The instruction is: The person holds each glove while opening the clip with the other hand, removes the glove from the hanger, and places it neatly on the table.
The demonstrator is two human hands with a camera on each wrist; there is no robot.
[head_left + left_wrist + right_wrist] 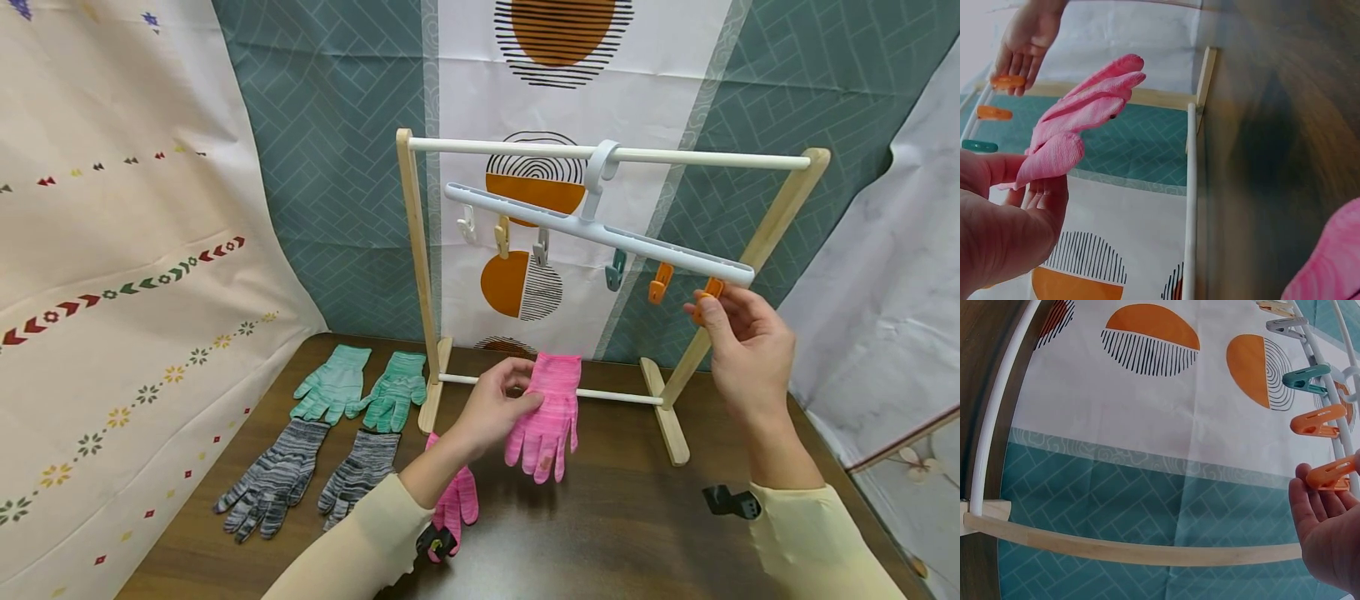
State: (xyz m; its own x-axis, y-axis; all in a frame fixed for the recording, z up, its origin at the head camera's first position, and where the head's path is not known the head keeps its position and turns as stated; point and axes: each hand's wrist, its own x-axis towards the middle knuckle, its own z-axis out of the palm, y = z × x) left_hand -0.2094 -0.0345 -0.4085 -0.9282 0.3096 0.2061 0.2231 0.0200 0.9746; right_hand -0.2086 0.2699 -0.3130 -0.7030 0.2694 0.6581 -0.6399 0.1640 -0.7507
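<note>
My left hand (495, 408) pinches a pink knit glove (553, 408) by its side, holding it upright above the table with its fingers hanging down. My right hand (750, 346) has its thumb and fingers on the outermost orange clip (708, 298) at the right end of a pale clip hanger (592, 229). In the right wrist view that orange clip (1334, 474) lies against the fingers. The hanger hooks over the rack's top bar and tilts down to the right. A second orange clip (660, 283) and a teal clip (616, 270) hang further along it.
A wooden rack (418, 258) with white bars stands on the brown table (600, 533). Left of it lie two green gloves (333, 383) and two grey striped gloves (277, 475). Another pink glove (459, 500) lies partly under my left forearm. White, yellow and grey clips (541, 247) hang leftward.
</note>
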